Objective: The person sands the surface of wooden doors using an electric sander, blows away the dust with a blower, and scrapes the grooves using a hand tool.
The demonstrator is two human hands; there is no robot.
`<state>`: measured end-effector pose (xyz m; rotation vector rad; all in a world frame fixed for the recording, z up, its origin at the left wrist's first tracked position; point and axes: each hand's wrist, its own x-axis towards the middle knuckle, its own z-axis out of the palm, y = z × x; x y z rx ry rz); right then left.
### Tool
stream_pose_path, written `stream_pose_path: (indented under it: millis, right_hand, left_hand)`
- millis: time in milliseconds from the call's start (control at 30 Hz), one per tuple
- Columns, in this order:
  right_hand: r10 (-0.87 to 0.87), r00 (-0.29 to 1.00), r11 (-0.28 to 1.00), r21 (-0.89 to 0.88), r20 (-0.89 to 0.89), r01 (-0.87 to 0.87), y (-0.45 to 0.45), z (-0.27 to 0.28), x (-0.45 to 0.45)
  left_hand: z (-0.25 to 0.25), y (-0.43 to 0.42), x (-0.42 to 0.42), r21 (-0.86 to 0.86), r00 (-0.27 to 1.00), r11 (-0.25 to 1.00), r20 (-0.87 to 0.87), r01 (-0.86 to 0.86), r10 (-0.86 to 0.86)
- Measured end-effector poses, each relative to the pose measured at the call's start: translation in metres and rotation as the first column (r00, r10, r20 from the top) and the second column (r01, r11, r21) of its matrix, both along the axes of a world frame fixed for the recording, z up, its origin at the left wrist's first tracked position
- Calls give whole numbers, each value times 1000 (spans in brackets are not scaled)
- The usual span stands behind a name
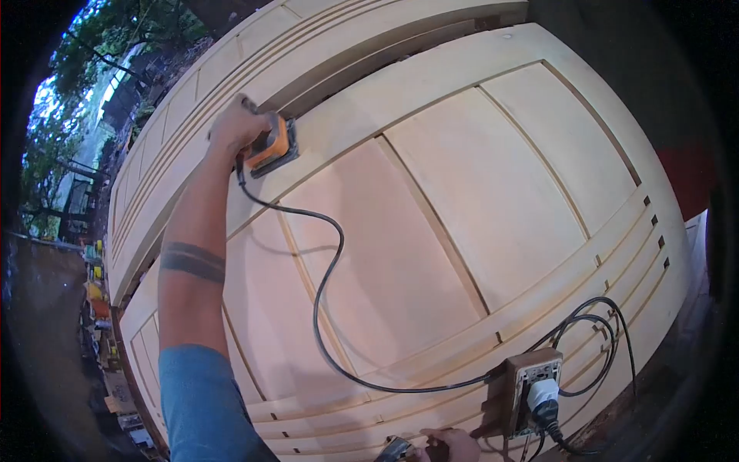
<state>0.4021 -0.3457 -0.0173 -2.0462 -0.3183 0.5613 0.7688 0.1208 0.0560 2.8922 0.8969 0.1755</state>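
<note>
My left hand (237, 127) is wrapped over the top of an orange and black electric palm sander (275, 146). The sander's pad rests on the pale wooden door panel (431, 185), along its far left frame strip. From the sander a black cord (317, 308) loops across the panel towards a socket box. At the bottom edge my right hand (456, 445) is only partly in view, its fingers curled by a dark part. Next to it is a small metallic object (396, 448), cut off by the frame; whether the hand holds it is unclear.
The socket box (531, 393) lies on the panel's near right part, with a white plug adapter (543, 394) and coiled cable (612, 331). Another grooved wooden panel (181, 150) stands alongside at the upper left. Assorted items (96, 292) and trees (108, 61) are beyond the left.
</note>
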Motion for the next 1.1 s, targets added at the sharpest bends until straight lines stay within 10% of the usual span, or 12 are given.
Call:
stream_pose_path:
  millis: [500,867,1100]
  right_hand:
    - [202,916,979,36,-346,-203,-15,-22,37]
    - [237,886,971,125,-398,-203,-25,-15,43]
    - [215,863,976,71,-458,-205,-24,-15,48]
  left_hand:
    - [-10,-175,215,-50,965,965,-35,258,-260]
    - [-11,-78,154,-80,980,997,-198,14,-30]
    - [-26,-151,222,-151,963,963,-120,222,-241]
